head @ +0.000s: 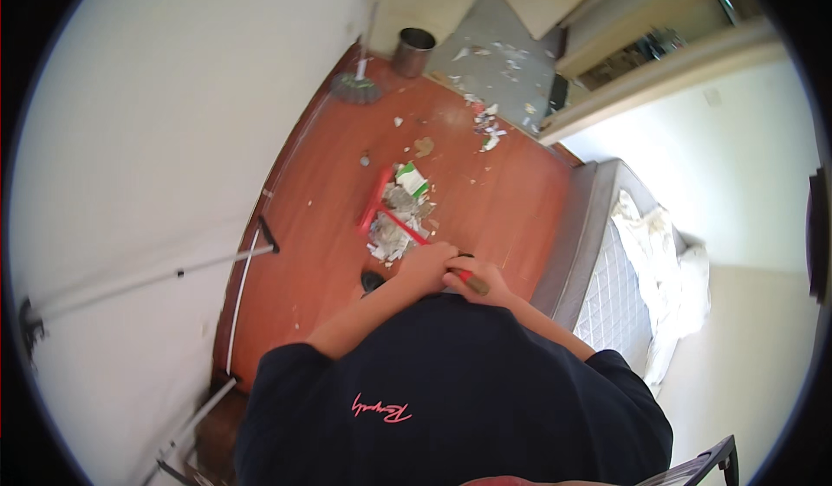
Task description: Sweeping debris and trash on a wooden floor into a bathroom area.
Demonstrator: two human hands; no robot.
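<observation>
Both of my hands grip the red handle [412, 231] of a broom in front of my dark shirt. My left hand [429, 266] is closed around it farther down. My right hand [482, 276] holds the upper part, and the handle's brown end [478, 284] sticks out past its fingers. The broom's long red head [376, 201] is down at the floor, on the left side of a litter pile [392, 234] of grey dust and paper scraps. Among the litter lies a green and white carton [412, 180]. Bristles are not distinguishable.
Scraps [487, 122] are strewn toward a doorway with a grey floor [484, 37]. A metal bin [412, 57] and a mop [356, 88] stand by the left wall. At right is a bed with a mattress [614, 297] and white cloth [669, 258]. A metal pole [221, 261] juts out at left.
</observation>
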